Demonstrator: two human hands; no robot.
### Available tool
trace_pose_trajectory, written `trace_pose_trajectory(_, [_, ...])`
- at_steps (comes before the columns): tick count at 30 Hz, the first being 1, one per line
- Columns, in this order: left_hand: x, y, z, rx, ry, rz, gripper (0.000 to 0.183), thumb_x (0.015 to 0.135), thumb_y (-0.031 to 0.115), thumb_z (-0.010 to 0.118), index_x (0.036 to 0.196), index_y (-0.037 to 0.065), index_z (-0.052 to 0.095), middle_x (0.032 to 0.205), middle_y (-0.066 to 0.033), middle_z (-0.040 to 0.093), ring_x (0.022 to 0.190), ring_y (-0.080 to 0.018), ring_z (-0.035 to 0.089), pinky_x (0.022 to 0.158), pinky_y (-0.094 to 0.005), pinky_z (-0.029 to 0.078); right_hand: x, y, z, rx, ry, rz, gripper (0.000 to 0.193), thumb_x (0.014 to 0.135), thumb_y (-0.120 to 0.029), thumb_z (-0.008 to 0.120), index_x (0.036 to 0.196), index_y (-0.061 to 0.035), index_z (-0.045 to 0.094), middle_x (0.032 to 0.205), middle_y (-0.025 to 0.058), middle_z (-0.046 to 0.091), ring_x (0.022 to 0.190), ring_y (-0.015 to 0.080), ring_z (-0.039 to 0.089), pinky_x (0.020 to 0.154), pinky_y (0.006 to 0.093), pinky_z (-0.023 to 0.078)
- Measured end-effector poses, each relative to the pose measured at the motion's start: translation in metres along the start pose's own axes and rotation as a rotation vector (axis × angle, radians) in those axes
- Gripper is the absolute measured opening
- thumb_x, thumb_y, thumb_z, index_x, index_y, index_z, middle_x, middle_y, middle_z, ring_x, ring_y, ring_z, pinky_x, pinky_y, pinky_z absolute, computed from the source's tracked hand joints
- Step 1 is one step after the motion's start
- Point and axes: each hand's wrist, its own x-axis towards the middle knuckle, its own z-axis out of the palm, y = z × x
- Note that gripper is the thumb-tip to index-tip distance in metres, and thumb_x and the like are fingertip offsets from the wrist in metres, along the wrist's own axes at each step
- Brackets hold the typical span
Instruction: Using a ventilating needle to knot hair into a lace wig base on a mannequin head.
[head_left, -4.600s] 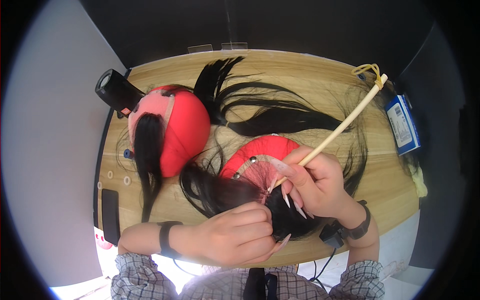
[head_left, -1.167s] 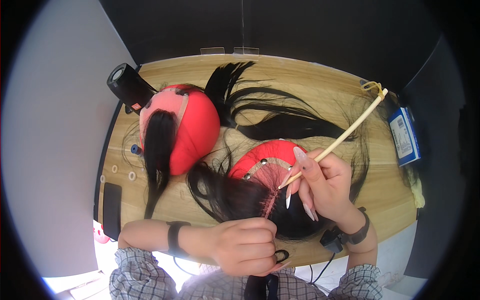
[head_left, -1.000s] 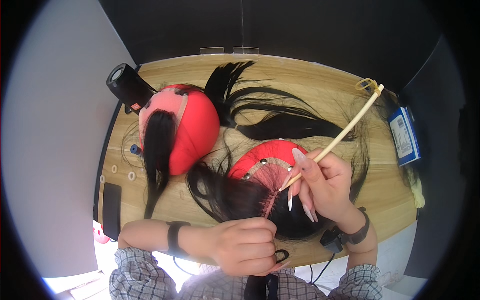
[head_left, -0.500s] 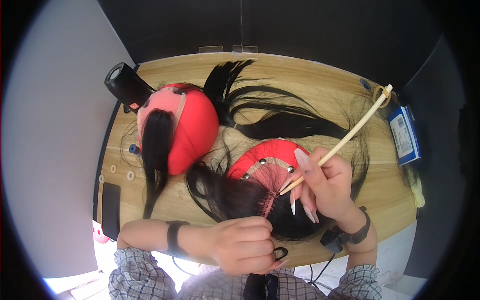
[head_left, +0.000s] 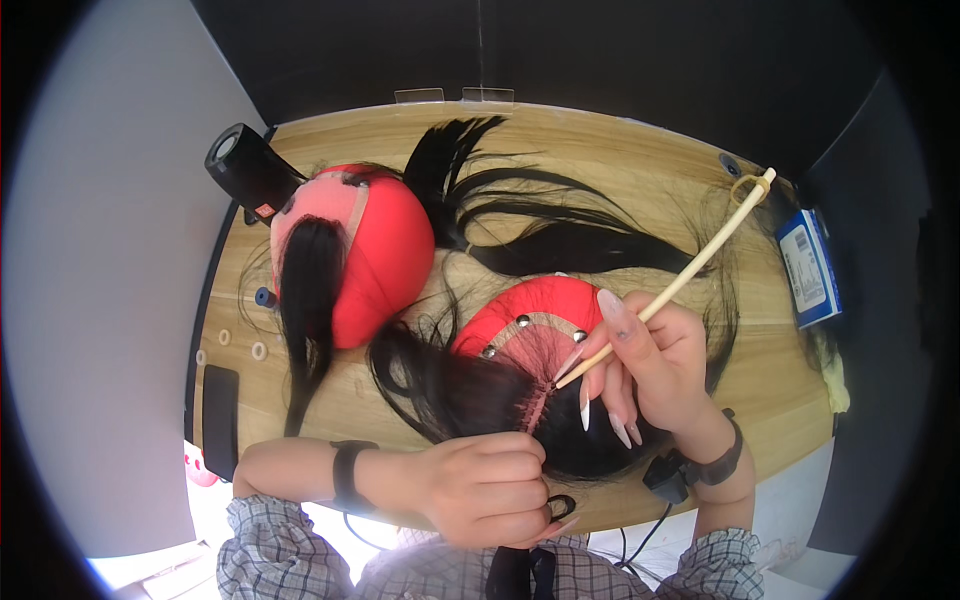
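Observation:
A red head form [head_left: 510,302] near the middle of the table carries a pink mesh wig cap fixed with several round metal pins. Black hair [head_left: 470,395] falls from the cap to both sides of a parted pink strip [head_left: 534,408]. My right hand [head_left: 655,365] grips a ventilating needle [head_left: 690,275] with a long pale handle. Its fine tip rests at the upper end of the parting. Below the parting my left hand [head_left: 490,490] is closed in a fist around a lock of black hair [head_left: 510,572], which hangs out beneath it.
A second red head form [head_left: 395,265] with a hanging hair lock stands left, beside a black cylindrical speaker [head_left: 250,175]. A long hair bundle [head_left: 570,250] lies behind. A blue-and-white box [head_left: 810,268] is at right; a black flat object [head_left: 221,420] and small rings [head_left: 259,351] lie left.
The needle's upper end has swung slightly left as my right hand turns a little; its tip stays at the parting. My left hand holds still.

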Motion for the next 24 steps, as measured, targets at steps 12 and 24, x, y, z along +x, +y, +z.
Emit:
trace_pose_trajectory(12, [0.0005, 0.0006, -0.0016, -0.030, 0.005, 0.004, 0.014, 0.083, 0.007, 0.066, 0.073, -0.001, 0.061, 0.069, -0.0067, 0.052, 0.064, -0.0206, 0.053, 0.064, -0.0333, 0.053, -0.0003, -0.0002, 0.0041, -0.037, 0.082, 0.021, 0.031, 0.100, -0.022, 0.052, 0.091, 0.0052, 0.063, 0.066, 0.0125, 0.065, 0.040, 0.0070, 0.054, 0.034, 0.0169, 0.037])
trace_pose_trajectory(24, [0.0019, 0.0009, -0.0007, -0.034, 0.027, 0.002, 0.016, 0.084, 0.008, 0.065, 0.071, -0.001, 0.061, 0.069, -0.0073, 0.053, 0.063, -0.0201, 0.054, 0.069, -0.0339, 0.056, 0.0004, -0.0036, 0.0087, -0.031, 0.122, 0.031, 0.032, 0.100, -0.023, 0.052, 0.091, 0.0065, 0.063, 0.067, 0.0146, 0.065, 0.040, 0.0100, 0.056, 0.033, 0.0188, 0.038])
